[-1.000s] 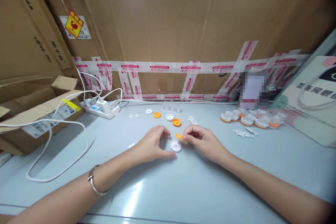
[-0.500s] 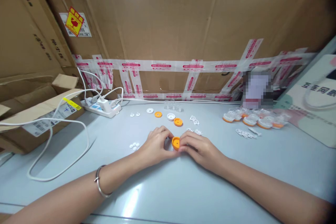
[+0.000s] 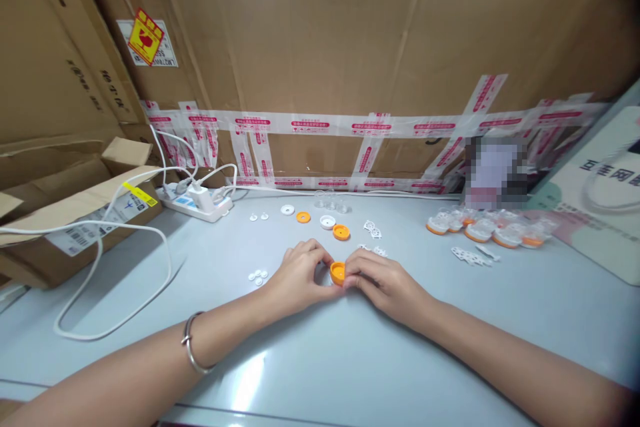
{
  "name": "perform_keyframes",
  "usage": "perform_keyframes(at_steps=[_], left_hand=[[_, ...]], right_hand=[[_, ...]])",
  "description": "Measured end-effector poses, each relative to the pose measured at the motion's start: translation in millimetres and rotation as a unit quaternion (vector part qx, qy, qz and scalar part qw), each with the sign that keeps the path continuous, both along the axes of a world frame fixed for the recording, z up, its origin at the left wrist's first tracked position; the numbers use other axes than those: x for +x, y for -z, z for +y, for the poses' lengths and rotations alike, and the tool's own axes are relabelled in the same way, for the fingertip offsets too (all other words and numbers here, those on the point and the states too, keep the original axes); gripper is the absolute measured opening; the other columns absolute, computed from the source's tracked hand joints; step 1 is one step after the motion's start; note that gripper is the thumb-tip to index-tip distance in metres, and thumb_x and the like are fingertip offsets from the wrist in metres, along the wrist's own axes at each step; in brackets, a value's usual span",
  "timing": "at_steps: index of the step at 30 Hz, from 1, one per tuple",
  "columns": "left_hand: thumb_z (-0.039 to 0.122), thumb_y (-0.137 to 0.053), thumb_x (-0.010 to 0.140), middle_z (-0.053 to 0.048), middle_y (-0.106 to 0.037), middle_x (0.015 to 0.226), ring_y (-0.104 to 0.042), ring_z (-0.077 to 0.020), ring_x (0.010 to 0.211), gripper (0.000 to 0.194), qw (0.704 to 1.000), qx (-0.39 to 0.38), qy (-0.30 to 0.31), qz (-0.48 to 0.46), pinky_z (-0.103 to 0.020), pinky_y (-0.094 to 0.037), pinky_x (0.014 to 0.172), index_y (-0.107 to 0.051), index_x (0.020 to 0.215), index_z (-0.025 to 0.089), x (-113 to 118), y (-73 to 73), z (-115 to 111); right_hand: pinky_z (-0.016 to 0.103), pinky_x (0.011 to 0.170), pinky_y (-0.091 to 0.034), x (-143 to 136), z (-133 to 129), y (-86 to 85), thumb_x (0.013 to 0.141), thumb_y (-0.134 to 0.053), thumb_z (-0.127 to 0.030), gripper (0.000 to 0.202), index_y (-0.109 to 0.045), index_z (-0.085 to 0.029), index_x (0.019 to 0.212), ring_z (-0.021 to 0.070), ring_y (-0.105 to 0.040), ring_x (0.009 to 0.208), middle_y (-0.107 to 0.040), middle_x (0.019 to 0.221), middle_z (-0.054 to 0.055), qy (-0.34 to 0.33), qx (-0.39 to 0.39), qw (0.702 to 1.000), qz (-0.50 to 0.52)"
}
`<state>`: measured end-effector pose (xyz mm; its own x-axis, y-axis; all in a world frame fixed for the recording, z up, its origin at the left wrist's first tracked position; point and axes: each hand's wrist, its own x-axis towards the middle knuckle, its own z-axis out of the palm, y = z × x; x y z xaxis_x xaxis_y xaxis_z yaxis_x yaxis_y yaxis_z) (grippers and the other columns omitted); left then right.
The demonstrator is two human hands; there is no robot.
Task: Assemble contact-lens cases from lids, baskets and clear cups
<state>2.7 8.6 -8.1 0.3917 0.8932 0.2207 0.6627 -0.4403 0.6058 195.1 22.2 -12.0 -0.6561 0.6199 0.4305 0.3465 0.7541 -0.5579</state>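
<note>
Thing: a small orange cap [image 3: 337,273], round and hollow, held just above the table [image 3: 350,360] between both hands, near the person's front.
Left hand: the left hand [image 3: 300,275] has its grip pinched on the cap's left rim, thumb and forefinger pressed to it.
Right hand: the right hand [image 3: 380,280] pinches the cap's right rim in the same way.
Handling: the cap looks light, stiff and smooth plastic, likely slippery if squeezed on the curved wall; the rim edges, at opposite sides, give the surest hold.
Nearby: loose orange and white caps [image 3: 341,232] farther back, tiny white discs [image 3: 258,275] to the left, a row of finished pieces [image 3: 480,230] at right, a power strip [image 3: 195,203] with its cord.
Change: a second ago the hands were apart, the right one holding the orange piece beside a white disc lying on the table; now they meet on the cap and that disc is out of sight.
</note>
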Motion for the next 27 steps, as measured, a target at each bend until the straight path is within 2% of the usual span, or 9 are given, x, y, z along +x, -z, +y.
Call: perform_keyframes(at_steps=[13,21,27], left_hand=[[0.043,-0.068,0.065,-0.002,-0.057,0.091,-0.052,-0.0213,0.09,0.031,1.0,-0.023,0.002,-0.005,-0.035,-0.039,0.082,-0.061,0.086,0.021,-1.6,-1.2,1.0],[0.042,-0.064,0.07,-0.002,-0.057,0.095,-0.052,-0.0209,0.093,0.027,0.998,-0.052,0.031,-0.006,-0.034,-0.039,0.084,-0.06,0.09,0.023,-7.5,-2.6,2.0],[0.046,-0.067,0.067,-0.001,-0.059,0.092,-0.052,-0.0212,0.092,0.031,0.999,-0.032,0.017,0.006,-0.035,-0.036,0.084,-0.061,0.086,0.022,-5.8,-4.0,2.2]], right_hand=[[0.024,0.07,-0.044,-1.4,-2.8,-1.0,0.087,-0.043,-0.013,0.014,-0.055,-0.018,0.083,0.0128,-0.054,0.076,-0.058,0.083,0.005,-0.012,0.055,0.997,-0.049],[0.024,0.065,-0.045,-1.1,-4.6,-0.7,0.087,-0.044,-0.015,0.016,-0.059,-0.018,0.082,0.0129,-0.054,0.072,-0.058,0.081,0.005,-0.005,0.081,0.995,-0.059],[0.025,0.067,-0.046,-2.8,-5.8,1.4,0.086,-0.045,-0.014,0.017,-0.061,-0.018,0.081,0.0134,-0.056,0.074,-0.06,0.082,0.005,-0.002,0.067,0.997,-0.049]])
